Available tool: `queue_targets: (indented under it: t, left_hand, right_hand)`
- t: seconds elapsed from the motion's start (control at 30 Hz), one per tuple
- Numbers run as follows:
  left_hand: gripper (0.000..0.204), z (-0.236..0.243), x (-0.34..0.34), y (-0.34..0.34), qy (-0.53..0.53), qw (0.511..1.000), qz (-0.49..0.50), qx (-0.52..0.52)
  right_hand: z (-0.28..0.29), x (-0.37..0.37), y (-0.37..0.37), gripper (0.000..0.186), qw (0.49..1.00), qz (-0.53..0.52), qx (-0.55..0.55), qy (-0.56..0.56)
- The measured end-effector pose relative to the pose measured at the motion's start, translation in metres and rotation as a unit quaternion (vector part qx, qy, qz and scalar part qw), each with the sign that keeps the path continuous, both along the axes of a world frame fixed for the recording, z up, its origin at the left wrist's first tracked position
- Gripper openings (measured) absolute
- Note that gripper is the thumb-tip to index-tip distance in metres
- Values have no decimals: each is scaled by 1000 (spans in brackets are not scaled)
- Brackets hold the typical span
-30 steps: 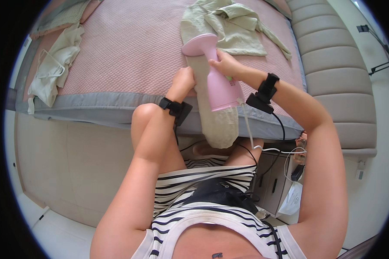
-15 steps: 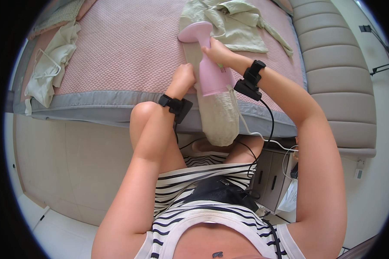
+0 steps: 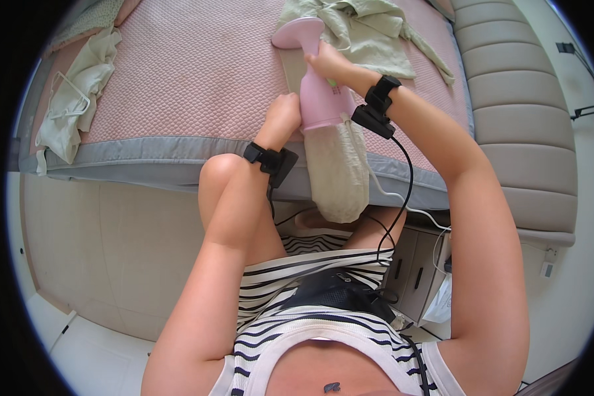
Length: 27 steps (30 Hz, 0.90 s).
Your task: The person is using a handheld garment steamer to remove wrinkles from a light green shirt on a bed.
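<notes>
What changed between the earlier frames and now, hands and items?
The right hand has moved the pink handheld steamer farther from the body, along the beige strip. Nothing was visibly taken hold of or let go. The left hand stays closed at the strip's left edge; the pale green garment stays on the bed.

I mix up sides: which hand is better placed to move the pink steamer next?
Probably the right hand: it holds the steamer by its neck. The left hand looks curled by the cloth, not holding the steamer.

appliance (image 3: 317, 109): pink | garment (image 3: 340, 175): pale green | bedcover (image 3: 191, 79): pink, quilted | outfit (image 3: 261, 287): white, black stripes | headboard (image 3: 508, 99): grey-beige
</notes>
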<state>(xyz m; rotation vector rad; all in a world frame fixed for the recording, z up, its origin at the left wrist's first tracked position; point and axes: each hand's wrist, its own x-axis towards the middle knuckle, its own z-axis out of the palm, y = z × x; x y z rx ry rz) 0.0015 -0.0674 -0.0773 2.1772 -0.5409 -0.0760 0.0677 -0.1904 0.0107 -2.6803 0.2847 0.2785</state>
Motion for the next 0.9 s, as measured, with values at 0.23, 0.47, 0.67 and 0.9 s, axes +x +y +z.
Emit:
queue_targets:
  t: [0.23,0.47,0.67,0.9]
  left_hand:
    - [5,-2,1,0,55,998,-6,-3]
    - [4,-5,8,-1,138,990,-32,13]
    - [8,-13,5,4,94,994,-47,-8]
    - [13,10,-13,2,37,999,-24,25]
  right_hand:
    - [-10,17,-9,44,999,29,24,-3]
    - [-8,26,-12,42,1000,4,5,-29]
    - [32,-29,-27,47,990,66,117,-34]
    - [35,-104,-35,43,987,71,142,29]
